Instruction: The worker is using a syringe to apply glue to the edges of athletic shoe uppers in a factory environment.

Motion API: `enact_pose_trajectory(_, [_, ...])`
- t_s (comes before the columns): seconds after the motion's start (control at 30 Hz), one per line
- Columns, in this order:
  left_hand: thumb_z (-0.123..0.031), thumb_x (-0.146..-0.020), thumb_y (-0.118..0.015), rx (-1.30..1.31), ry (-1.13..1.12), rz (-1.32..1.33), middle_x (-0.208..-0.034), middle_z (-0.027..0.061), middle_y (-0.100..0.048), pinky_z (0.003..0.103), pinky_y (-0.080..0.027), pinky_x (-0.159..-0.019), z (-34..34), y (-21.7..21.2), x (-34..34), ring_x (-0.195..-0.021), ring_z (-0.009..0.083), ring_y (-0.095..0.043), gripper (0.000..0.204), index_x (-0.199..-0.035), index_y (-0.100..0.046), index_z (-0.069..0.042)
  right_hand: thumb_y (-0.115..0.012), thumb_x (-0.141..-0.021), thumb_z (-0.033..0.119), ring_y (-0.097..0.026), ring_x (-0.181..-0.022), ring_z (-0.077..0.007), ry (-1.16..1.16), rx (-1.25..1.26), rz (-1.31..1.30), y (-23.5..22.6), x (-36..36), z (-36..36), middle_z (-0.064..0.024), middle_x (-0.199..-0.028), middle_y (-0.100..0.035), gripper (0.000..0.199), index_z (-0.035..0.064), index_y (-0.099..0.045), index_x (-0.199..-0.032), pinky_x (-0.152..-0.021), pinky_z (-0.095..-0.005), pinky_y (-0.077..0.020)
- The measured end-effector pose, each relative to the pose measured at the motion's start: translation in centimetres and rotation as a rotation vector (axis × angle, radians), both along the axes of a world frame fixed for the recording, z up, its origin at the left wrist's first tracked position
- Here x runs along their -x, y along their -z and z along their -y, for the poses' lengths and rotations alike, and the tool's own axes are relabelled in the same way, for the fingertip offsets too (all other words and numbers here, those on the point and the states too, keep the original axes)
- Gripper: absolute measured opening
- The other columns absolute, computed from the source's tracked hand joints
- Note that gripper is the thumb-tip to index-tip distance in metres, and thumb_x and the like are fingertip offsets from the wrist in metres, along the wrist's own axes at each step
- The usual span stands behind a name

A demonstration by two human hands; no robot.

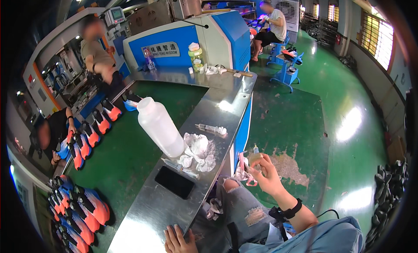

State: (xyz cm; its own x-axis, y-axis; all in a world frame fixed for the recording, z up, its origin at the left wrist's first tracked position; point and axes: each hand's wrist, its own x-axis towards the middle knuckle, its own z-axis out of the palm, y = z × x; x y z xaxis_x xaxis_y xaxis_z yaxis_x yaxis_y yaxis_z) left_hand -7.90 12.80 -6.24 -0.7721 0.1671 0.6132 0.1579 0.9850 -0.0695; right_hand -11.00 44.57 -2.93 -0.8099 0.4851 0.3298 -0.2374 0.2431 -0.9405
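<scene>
right hand (265,176) fingers (257,159) curled snug round a small dropper bottle (254,156), held up off the counter beside the knee | left hand (178,241) fingers loosely spread, holding nothing, resting flat at the steel counter (143,213) edge | nearby up top: black phone (174,182), crumpled tissues (198,152), big white plastic bottle (159,126), syringe (211,129)

Brushed metal counter (152,209) (glaring in spots), translucent matt plastic bottle (160,126), crumpled paper tissues (198,152), glossy black phone (174,182)
</scene>
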Motion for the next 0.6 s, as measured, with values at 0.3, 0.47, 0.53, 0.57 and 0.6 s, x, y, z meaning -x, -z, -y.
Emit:
enact_pose_trajectory(0.3, [-0.039, -0.08, -0.058, 0.01, 0.015, 0.036, -0.117, 0.0072, -0.055, 0.037, -0.041, -0.084, 0.2, 0.3, 0.2, -0.107, 0.0248, -0.053, 0.045, -0.116, -0.055, -0.014, -0.068, -0.073, 0.017, -0.044, -0.103, -0.0232, -0.055, -0.045, -0.003, -0.7, 1.0, 1.0, -0.01, -0.102, -0.048, 0.028, 0.006, -0.051, -0.092, -0.088, -0.0339, -0.0356])
enact_pose_trajectory(0.47, [-0.041, -0.08, -0.059, 0.002, 0.029, 0.019, -0.116, 0.007, -0.056, 0.036, -0.042, -0.083, -0.3, -0.3, 0.0, -0.105, 0.025, -0.054, 0.045, -0.116, -0.056, -0.014, -0.069, -0.071, 0.017, -0.042, -0.103, -0.0225, -0.031, -0.15, -0.051, -0.7, 0.5, 0.1, -0.0104, -0.104, -0.046, 0.03, 0.0073, -0.05, -0.091, -0.086, -0.0336, -0.0364])
enact_pose_trajectory(0.53, [-0.041, -0.079, -0.059, -0.004, 0.029, 0.005, -0.115, 0.0067, -0.056, 0.036, -0.042, -0.083, -0.4, -0.3, 0.0, -0.104, 0.0248, -0.054, 0.045, -0.116, -0.056, -0.015, -0.069, -0.071, 0.016, -0.042, -0.102, -0.0232, -0.017, -0.056, -0.023, -1.2, 0.0, 0.3, -0.0104, -0.103, -0.047, 0.029, 0.0071, -0.05, -0.091, -0.087, -0.0342, -0.0358])
enact_pose_trajectory(0.57, [-0.041, -0.079, -0.06, -0.009, 0.022, -0.005, -0.115, 0.0065, -0.057, 0.036, -0.042, -0.083, -0.5, -0.4, 0.0, -0.104, 0.0245, -0.054, 0.045, -0.116, -0.056, -0.015, -0.069, -0.071, 0.016, -0.042, -0.102, -0.0239, -0.009, 0.041, 0.008, -1.5, -0.3, 0.4, -0.0104, -0.103, -0.048, 0.029, 0.0069, -0.049, -0.09, -0.087, -0.0348, -0.0352])
enact_pose_trajectory(0.6, [-0.041, -0.079, -0.06, -0.013, 0.026, -0.007, -0.115, 0.0065, -0.057, 0.036, -0.042, -0.083, -0.6, -0.4, -0.1, -0.104, 0.0245, -0.054, 0.045, -0.116, -0.056, -0.015, -0.069, -0.071, 0.016, -0.042, -0.102, -0.0239, -0.004, 0.037, 0.005, -1.8, -0.5, 0.4, -0.0104, -0.103, -0.048, 0.029, 0.0069, -0.049, -0.09, -0.087, -0.0348, -0.0352])
